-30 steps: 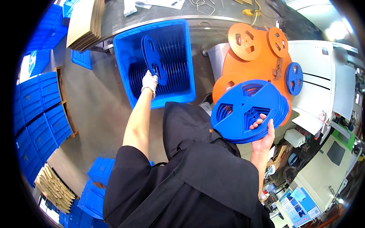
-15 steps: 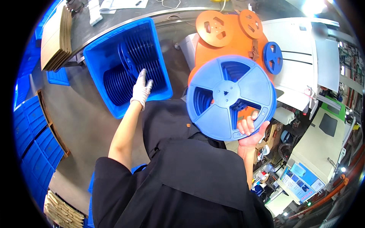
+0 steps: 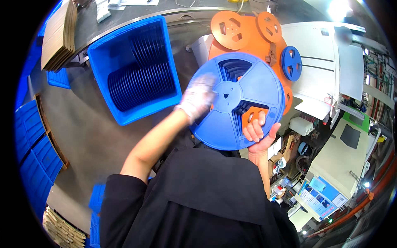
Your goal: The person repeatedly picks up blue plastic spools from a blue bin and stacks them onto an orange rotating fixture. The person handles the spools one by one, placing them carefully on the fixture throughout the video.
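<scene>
A stack of large blue plastic reels with cut-out windows is held up in front of my body. My bare right hand grips its lower right edge, fingers in a window and thumb outside. Over the stack's left side is my gloved left hand, smeared by motion; whether it touches the reels or holds anything I cannot make out. To the left stands a blue bin with two rows of reels set on edge inside.
Behind the held stack is an orange round-topped surface carrying orange reels and a smaller blue reel. A metal-edged table and folded cardboard lie beyond the bin. Blue crates line the far left; machines stand right.
My left hand has moved right, from the bin to the held stack. The reel that stood out of line in the bin no longer shows there. The whole view has shifted slightly.
</scene>
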`<state>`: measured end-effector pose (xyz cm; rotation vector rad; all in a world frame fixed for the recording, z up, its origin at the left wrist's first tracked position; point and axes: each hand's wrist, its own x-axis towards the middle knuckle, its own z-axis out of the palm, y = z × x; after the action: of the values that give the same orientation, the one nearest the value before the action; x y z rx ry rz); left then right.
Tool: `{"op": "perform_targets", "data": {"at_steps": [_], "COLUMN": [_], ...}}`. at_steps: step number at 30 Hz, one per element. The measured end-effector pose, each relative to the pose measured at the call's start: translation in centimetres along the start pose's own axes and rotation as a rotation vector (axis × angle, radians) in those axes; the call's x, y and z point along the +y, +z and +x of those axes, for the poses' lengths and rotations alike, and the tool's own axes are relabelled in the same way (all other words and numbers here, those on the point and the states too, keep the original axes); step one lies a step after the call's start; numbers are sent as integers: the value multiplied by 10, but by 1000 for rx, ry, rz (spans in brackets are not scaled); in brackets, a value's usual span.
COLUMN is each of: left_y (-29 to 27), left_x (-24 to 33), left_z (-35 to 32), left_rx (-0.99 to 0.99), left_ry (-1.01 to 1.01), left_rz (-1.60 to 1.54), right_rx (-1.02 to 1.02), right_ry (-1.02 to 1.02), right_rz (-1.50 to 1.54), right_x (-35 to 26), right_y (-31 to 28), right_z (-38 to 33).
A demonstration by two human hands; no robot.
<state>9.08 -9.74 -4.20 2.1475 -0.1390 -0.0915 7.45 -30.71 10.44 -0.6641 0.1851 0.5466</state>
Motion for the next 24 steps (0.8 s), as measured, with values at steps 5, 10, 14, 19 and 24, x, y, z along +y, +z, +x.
{"op": "perform_targets", "data": {"at_steps": [5,10,14,19,24], "left_y": [-42,-49,-36,-52,-73], "left_x": [-67,-35,-45,-56,-55], "left_z": [-66,-74,-72,-90,-110], "left_rx": [-178,-190,-236,-144,-12], "left_ry": [376,511,458,152,-348], "left_rz": [145,217,178,-273,-1367], "right_rx": [54,47,99,355,338], "right_ry": [-55,-36,18,39,28], "right_rz": [72,143,142,-273,-282], "right_x": [-7,-11,-17,-22,-22], "right_y": [-8,-10,3,28,-1], "right_z": [8,19,30,45,35]}}
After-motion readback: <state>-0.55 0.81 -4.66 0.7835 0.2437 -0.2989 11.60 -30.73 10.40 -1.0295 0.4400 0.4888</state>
